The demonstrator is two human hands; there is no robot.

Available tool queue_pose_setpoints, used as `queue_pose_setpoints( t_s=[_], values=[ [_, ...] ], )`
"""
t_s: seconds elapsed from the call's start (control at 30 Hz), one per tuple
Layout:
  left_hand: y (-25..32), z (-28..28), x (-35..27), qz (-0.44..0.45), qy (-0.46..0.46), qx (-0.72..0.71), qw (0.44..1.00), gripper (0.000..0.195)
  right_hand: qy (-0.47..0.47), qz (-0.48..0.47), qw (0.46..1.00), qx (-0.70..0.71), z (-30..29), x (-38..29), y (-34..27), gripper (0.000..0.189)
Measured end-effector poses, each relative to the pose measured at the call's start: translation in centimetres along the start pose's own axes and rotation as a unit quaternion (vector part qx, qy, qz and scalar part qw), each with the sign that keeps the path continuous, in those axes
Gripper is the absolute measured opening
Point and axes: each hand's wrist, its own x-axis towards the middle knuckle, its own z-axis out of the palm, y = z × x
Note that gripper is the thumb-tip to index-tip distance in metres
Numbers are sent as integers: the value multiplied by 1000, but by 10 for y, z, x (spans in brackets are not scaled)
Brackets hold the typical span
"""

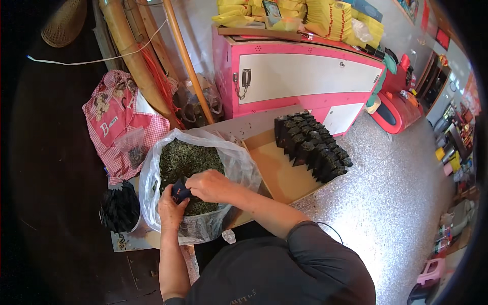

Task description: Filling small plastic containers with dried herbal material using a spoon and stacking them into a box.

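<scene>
A clear plastic bag (pixel 240 160) stands open before me, holding a mass of dried green leaf bits (pixel 190 156). Over it, my left hand (pixel 171 207) grips a small dark packet (pixel 180 191) that bears writing. My right hand (pixel 209 185) is at the packet's upper right edge, fingers bent together; its fingertips are partly hidden, so whether it grips the packet is unclear. Many black filled packets (pixel 312 145) stand in rows in a shallow cardboard tray (pixel 272 171) to the right. A round container of black packets or strips (pixel 120 207) is left of the bag.
A pink checked cloth (pixel 110 126) with a small clear bag (pixel 135 154) on it lies at the left. Bamboo poles (pixel 133 57) lean behind. A pink and white cabinet (pixel 301 76) bears yellow bundles (pixel 328 19). A red seat-like object (pixel 400 112) stands farther right.
</scene>
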Motion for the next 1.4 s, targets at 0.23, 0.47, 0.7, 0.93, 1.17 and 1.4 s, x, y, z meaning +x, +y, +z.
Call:
queue_pose_setpoints(
  t_s=[0.23, 0.47, 0.7, 0.93, 1.17, 1.4],
  values=[
    [6, -9, 1, -26, 1, -53, 998, 56, 138, 133, 981, 29, -41, -8, 3, 12],
    [-2, -11, -6, -17, -7, -38, 999, 56, -25, 265, 951, -158, 1, -31, 36, 13],
    [4, -10, -3, -10, -1, -44, 999, 57, 1, 348, 935, 62, 55, -35, 72, 17],
    [-5, -6, 6, -41, -6, -42, 998, 63, 103, 452, 820, 335, 15, -28, 59, 18],
    [-12, -7, 1, -64, -32, -25, 997, 66, 159, 393, 836, 349, -14, -24, 51, 16],
    [-5, -9, 2, -72, -38, 11, 997, 70, 154, 367, 845, 357, -26, -17, 38, 17]
  ],
)
